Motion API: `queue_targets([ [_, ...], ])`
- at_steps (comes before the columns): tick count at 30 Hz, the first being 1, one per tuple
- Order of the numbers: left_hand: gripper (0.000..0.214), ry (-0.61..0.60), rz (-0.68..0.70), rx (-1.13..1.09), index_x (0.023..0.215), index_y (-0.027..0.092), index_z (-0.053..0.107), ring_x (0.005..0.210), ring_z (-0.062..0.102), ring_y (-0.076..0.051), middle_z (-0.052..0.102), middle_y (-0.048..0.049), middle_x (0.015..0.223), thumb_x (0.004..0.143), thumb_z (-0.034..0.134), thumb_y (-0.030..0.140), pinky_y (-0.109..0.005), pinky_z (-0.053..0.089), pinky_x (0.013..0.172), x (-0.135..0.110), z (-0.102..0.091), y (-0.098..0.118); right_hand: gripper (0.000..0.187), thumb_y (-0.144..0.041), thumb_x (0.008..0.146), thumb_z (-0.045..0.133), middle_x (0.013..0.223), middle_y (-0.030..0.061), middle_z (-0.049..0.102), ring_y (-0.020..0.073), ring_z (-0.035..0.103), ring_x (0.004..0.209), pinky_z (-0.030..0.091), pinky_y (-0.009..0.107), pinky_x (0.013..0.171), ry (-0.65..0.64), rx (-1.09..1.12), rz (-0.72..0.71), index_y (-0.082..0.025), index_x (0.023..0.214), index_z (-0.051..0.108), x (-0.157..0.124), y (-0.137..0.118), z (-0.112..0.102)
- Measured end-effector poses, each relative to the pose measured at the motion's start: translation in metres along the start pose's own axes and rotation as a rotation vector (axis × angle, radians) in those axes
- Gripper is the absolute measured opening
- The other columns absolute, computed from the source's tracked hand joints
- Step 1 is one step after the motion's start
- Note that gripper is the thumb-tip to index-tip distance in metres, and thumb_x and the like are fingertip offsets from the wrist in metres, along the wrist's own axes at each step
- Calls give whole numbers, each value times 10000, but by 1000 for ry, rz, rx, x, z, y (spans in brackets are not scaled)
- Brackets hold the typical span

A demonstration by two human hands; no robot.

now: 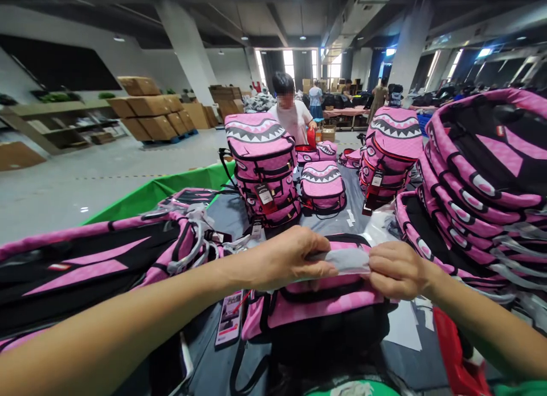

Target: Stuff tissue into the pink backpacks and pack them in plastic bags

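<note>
A strip of whitish, translucent wrapping [347, 260] stretches between my two hands, over a pink and black bag [316, 306] lying in front of me. My left hand [294, 258] has its thumb and fingers closed on the strip's left end. At the other end, my right hand [395, 269] pinches it with curled fingers. The bag's black strap hangs down toward me. A phone [229, 319] with a lit pink screen lies just left of the bag. What is under my fingers is partly hidden.
Stacked pink shark-mouth backpacks [262, 168] stand ahead, with another stack [388, 151] farther right. Flat pink-black bag pieces pile high at right [482, 196] and lie at left [98, 259]. A red tool [457, 350] sits near my right forearm. A person [294, 114] stands across the table.
</note>
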State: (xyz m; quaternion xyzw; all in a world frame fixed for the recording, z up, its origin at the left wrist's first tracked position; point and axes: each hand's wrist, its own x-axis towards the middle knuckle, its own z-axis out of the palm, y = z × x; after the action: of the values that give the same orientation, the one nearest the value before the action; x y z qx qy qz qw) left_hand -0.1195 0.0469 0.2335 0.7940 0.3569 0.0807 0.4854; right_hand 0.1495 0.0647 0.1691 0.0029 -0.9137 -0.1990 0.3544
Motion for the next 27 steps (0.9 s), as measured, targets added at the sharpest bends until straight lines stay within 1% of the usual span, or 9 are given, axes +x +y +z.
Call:
queue_targets([
  [4,200,137,71,137,793,198,486,452,365,-53,443,96,559,893,590,335,-186,229,439,-6,10,-24,279,-430,1051,438,752,3,574,150,539,617,437,278,576,189,339,420,-204,1188,528,17,3,-12],
  [6,149,252,192,308,813,200,498,473,307,-50,387,107,569,871,609,280,-192,207,459,-8,14,-33,382,-484,1031,487,915,59,636,173,620,786,507,292,694,84,448,525,-191,1275,519,33,5,-12],
  [8,92,313,272,454,883,200,532,500,321,-60,403,100,601,894,588,272,-197,230,485,-10,18,-34,386,-464,1014,544,1005,83,662,180,643,875,515,284,739,-180,488,493,-173,1268,552,46,6,-5],
  [11,84,358,117,684,970,188,544,541,464,-102,514,60,653,892,554,217,-215,311,519,-13,25,-22,289,-283,1014,561,986,74,687,167,658,846,501,263,717,-408,386,434,-145,1269,559,53,3,13],
  [14,191,390,-131,862,1038,163,548,650,631,-188,640,-30,800,865,485,113,-269,439,586,-16,35,-10,202,-174,1028,473,906,56,687,159,660,796,473,252,671,-384,143,419,-140,1195,582,53,-1,29],
  [16,314,434,-173,846,1133,151,538,757,689,-230,677,-92,954,856,426,56,-321,509,664,-20,40,-6,221,-163,1048,396,797,29,659,145,629,691,422,248,588,-302,-27,376,-139,1128,600,54,-1,36],
  [21,409,500,-2,226,1252,179,542,967,680,-234,694,-88,1132,866,635,280,-315,537,827,-30,26,-8,276,-118,1049,346,653,-3,579,129,538,560,344,280,516,-113,-239,196,-126,1033,622,61,5,47],
  [23,461,402,-14,-174,1101,164,637,895,678,-226,723,-74,1027,821,693,526,-289,539,782,-26,11,-10,262,-101,1042,357,653,-7,577,121,528,558,347,279,519,-80,-238,131,-120,1073,616,62,9,50],
  [27,775,8,-123,-844,879,83,704,793,696,-236,739,-160,865,886,380,786,-330,554,787,-2,-1,-20,255,-105,1039,360,628,-20,546,118,509,547,353,274,509,-58,-238,72,-125,1104,606,62,13,50],
])
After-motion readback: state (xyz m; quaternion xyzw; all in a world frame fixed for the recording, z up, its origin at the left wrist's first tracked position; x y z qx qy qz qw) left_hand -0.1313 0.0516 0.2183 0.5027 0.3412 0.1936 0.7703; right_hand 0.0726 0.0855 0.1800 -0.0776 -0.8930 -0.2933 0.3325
